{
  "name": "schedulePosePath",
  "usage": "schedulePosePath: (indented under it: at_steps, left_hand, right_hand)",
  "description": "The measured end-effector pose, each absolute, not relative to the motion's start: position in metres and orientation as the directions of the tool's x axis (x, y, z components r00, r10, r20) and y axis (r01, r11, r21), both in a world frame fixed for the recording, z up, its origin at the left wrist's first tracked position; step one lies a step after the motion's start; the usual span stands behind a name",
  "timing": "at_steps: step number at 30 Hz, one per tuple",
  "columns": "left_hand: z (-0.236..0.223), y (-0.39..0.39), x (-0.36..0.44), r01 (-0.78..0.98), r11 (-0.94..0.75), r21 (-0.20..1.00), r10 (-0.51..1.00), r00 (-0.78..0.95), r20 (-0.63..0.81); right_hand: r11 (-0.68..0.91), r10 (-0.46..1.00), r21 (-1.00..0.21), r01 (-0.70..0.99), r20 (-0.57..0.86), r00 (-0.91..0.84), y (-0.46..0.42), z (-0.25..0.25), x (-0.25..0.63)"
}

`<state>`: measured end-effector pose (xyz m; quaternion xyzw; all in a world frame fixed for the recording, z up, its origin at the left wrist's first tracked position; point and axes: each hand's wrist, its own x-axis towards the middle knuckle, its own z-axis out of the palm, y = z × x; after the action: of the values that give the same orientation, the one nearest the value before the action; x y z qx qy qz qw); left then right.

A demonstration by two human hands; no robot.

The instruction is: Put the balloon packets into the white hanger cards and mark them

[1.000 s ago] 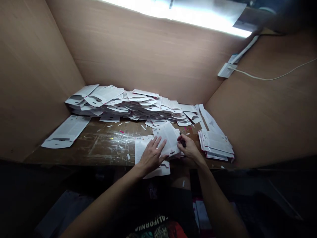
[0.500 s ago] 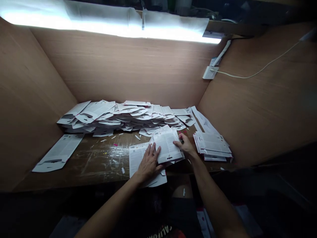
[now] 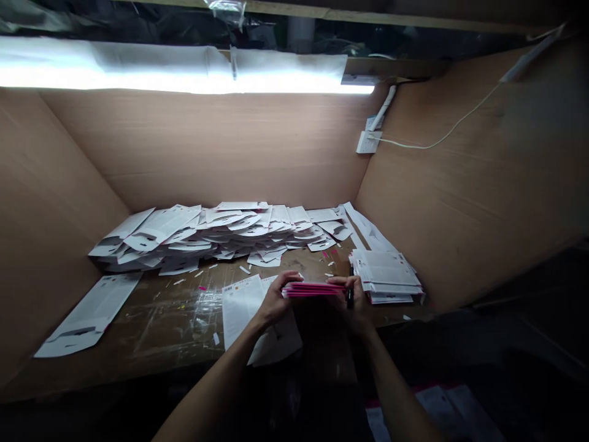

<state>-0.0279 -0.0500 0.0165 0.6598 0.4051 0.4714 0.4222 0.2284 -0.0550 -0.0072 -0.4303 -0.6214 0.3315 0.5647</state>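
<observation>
Between my two hands a small stack of pink-edged card sleeves (image 3: pixel 313 288) is held up off the table, edge toward me. My left hand (image 3: pixel 276 301) is closed on the stack's left end. My right hand (image 3: pixel 354 301) grips its right end, and a dark pen-like tool (image 3: pixel 350 288) also sits in that hand, standing upright. Under and beside my left forearm lie loose white printed sleeves (image 3: pixel 242 301) on the table. Just right of my right hand is a neat pile of white sleeves (image 3: pixel 386 273).
A long heap of white sleeves (image 3: pixel 221 233) lies along the back wall. One flat sleeve (image 3: pixel 92 313) rests at the left. Paper scraps (image 3: pixel 216 338) dot the brown table (image 3: pixel 161 325). Side panels enclose it; a lamp (image 3: pixel 184 80) and a socket with cable (image 3: pixel 369 142) are above.
The stack has been lifted off the loose sleeves and tipped up, so its pink edges face me. My left hand went from lying flat on it to gripping its end. The view has shifted.
</observation>
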Motion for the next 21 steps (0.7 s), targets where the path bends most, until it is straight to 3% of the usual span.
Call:
schedulePosePath:
  at_steps: [6,12,17,21]
  left_hand:
    - [0.020,-0.033,0.000,0.039,-0.331,0.943,0.938,0.119,0.325]
    - [0.002,-0.017,0.009,0.010,-0.339,0.941,0.926,0.181,0.332]
    - [-0.015,-0.038,0.008,0.130,-0.345,0.929,0.937,0.105,0.333]
    - [0.005,-0.018,0.059,-0.021,-0.241,0.970,0.966,0.093,0.242]
  right_hand:
    - [0.366,0.919,-0.927,0.079,0.373,0.125,-0.034,-0.001,0.218]
    - [0.374,0.907,-0.927,-0.042,0.356,0.225,-0.014,-0.008,0.200]
    - [0.387,0.888,-0.922,-0.008,0.371,0.271,-0.045,-0.025,0.196]
    - [0.330,0.838,-0.931,0.157,0.365,0.405,-0.040,-0.013,0.235]
